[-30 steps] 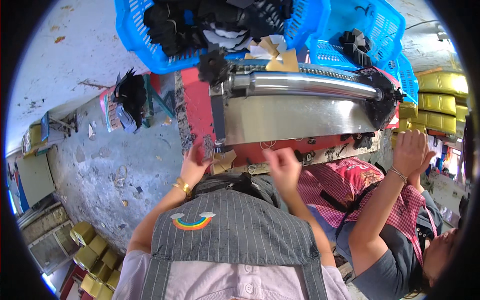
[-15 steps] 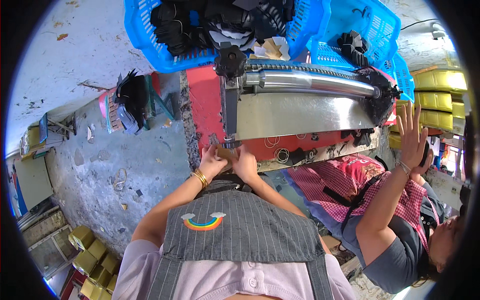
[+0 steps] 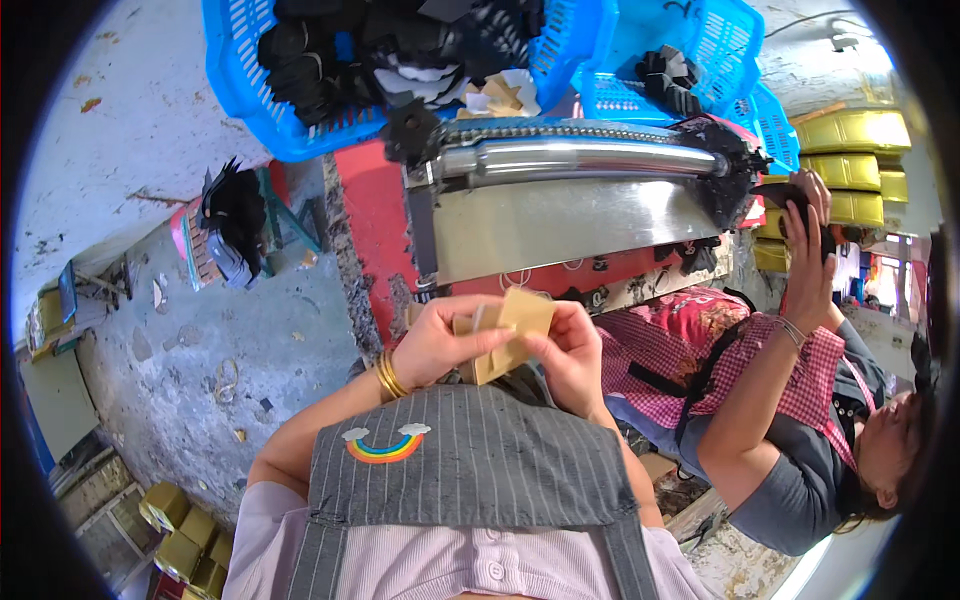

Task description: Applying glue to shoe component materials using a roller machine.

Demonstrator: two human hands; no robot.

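Note:
Several flat tan pieces (image 3: 522,317), like cardboard or leather board, are held in front of my apron. My left hand (image 3: 447,338), with gold bangles at the wrist, grips them from the left, thumb on top. From the right, my right hand (image 3: 568,352) pinches the edge of one piece between thumb and fingers. Just beyond my hands stands a roller machine (image 3: 590,160) with a shiny metal roller and a sloping metal plate (image 3: 570,222). The lower edges of the pieces are partly hidden by my fingers.
Behind the machine, a blue plastic basket (image 3: 232,100) holds black cut pieces and some tan ones. A second blue basket (image 3: 610,98) stands beside it. At the right sits a co-worker (image 3: 770,420) with raised hands holding something black. Black pieces (image 3: 235,220) lie on a small stool at left.
Both hands have come up and back from the machine's front edge, bringing the tan pieces into fuller view. The co-worker's hands have shifted, now around a black piece.

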